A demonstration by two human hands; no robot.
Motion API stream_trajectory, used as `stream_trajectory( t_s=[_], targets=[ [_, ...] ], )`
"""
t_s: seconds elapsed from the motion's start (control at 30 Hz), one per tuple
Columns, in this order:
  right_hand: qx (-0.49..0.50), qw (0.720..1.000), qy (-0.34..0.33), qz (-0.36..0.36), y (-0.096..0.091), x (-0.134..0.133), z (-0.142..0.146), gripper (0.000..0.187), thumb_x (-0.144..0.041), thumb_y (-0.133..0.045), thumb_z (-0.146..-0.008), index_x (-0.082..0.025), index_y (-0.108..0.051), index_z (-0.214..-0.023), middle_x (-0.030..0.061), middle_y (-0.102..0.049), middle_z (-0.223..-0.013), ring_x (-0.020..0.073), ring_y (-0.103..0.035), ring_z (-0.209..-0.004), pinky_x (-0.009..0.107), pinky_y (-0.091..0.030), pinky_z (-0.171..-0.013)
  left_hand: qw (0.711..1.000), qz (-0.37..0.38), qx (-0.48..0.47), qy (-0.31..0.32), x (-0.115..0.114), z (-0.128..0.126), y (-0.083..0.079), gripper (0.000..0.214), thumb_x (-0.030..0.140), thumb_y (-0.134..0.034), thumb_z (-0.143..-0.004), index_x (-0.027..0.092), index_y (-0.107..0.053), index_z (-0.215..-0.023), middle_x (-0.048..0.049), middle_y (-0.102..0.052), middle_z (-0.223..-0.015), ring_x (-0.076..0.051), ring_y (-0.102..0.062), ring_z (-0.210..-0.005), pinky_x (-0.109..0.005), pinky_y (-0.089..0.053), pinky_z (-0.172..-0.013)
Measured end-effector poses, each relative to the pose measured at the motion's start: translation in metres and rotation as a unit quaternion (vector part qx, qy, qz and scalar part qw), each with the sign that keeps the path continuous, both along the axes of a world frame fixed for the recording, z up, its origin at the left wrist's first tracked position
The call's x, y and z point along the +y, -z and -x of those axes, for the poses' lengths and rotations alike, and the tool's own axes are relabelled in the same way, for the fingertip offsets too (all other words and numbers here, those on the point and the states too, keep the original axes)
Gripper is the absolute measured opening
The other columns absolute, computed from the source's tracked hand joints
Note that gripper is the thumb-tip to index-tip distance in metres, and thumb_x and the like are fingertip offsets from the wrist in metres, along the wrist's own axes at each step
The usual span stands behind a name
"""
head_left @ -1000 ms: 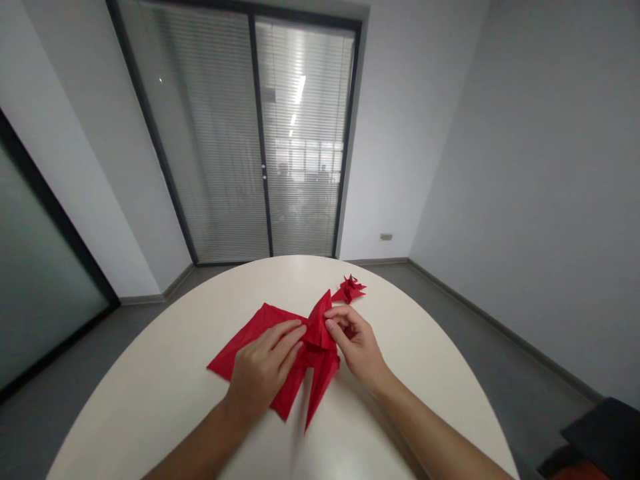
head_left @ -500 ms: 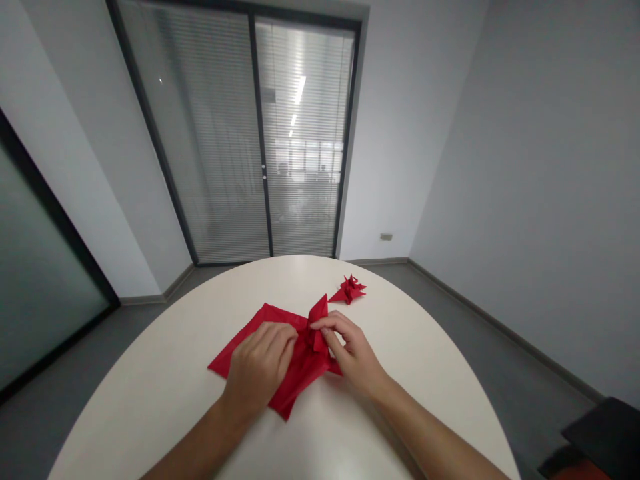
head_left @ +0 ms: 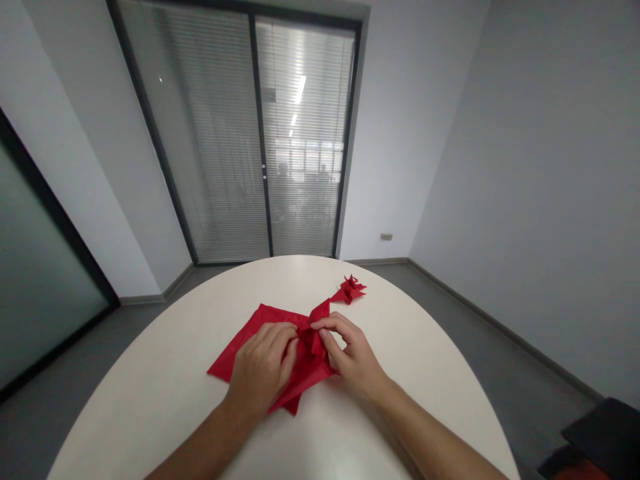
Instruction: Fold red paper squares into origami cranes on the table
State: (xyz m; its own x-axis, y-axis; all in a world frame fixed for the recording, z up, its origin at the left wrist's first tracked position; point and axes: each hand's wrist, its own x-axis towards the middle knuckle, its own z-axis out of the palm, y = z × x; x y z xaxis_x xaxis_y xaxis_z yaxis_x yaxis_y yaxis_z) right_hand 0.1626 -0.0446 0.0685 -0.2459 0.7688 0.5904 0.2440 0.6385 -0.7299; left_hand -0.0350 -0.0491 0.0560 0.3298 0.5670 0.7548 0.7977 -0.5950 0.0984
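A red paper sheet [head_left: 250,333], partly folded, lies on the round white table [head_left: 165,387] in front of me. My left hand [head_left: 260,370] rests on the paper with its fingers curled down onto a fold near the middle. My right hand [head_left: 347,353] pinches a raised flap of the same paper just to the right of it. The two hands almost touch over the fold. A small finished red origami piece [head_left: 351,289] sits further back on the table, beyond my right hand.
The table's far edge curves round behind the origami piece. Behind it are glass doors with blinds [head_left: 260,133] and a grey floor [head_left: 470,320]. A dark object [head_left: 600,427] shows at the lower right corner, off the table.
The raised pointed flap has been folded lower and flatter. My right hand moved left toward my left hand, and the left fingers curled in onto the fold.
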Motion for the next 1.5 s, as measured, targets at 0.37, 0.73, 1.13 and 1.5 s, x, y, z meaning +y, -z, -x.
stream_trajectory(
  t_s=[0.37,0.73,1.13,1.5],
  targets=[
    [0.106,0.988,-0.009,0.114,-0.004,0.005,-0.006,0.026,-0.046,-0.057,-0.094,-0.025,-0.069,-0.106,0.0049,-0.067,-0.106,0.0225,-0.062,-0.100,0.034,-0.047,-0.090,0.936,0.240,-0.248,0.067,-0.004,0.007,-0.007,0.021,0.035,-0.052,-0.093,0.021,-0.065,-0.101,-0.0054,-0.077,-0.092,-0.022,-0.073,-0.085,-0.033,-0.057,-0.076],
    [0.047,0.973,-0.186,0.132,0.000,0.003,-0.024,0.119,-0.082,-0.066,-0.066,-0.028,-0.013,-0.158,0.0153,-0.032,-0.157,0.0329,-0.038,-0.141,0.051,-0.032,-0.114,0.829,0.349,-0.436,0.035,0.015,0.007,-0.004,0.036,0.049,-0.060,-0.079,0.017,-0.066,-0.095,-0.0086,-0.077,-0.084,-0.026,-0.074,-0.080,-0.036,-0.058,-0.073],
    [-0.205,0.961,-0.014,-0.182,0.027,-0.015,0.003,0.109,-0.030,-0.076,-0.077,-0.026,-0.002,-0.157,0.0171,-0.016,-0.163,0.0331,-0.026,-0.148,0.053,-0.034,-0.115,0.805,0.324,-0.496,0.030,0.017,0.006,0.006,0.032,0.048,-0.061,-0.077,0.018,-0.064,-0.087,-0.0077,-0.075,-0.082,-0.026,-0.071,-0.077,-0.036,-0.055,-0.071],
    [0.145,0.981,0.091,0.092,0.001,-0.001,0.012,0.019,-0.037,-0.056,-0.094,-0.020,-0.064,-0.097,0.0065,-0.071,-0.099,0.0243,-0.065,-0.091,0.036,-0.053,-0.081,0.819,0.350,-0.454,0.019,0.017,0.016,0.000,0.039,0.059,-0.060,-0.079,0.021,-0.058,-0.089,-0.0039,-0.073,-0.075,-0.023,-0.067,-0.063,-0.033,-0.050,-0.064]
  ],
)
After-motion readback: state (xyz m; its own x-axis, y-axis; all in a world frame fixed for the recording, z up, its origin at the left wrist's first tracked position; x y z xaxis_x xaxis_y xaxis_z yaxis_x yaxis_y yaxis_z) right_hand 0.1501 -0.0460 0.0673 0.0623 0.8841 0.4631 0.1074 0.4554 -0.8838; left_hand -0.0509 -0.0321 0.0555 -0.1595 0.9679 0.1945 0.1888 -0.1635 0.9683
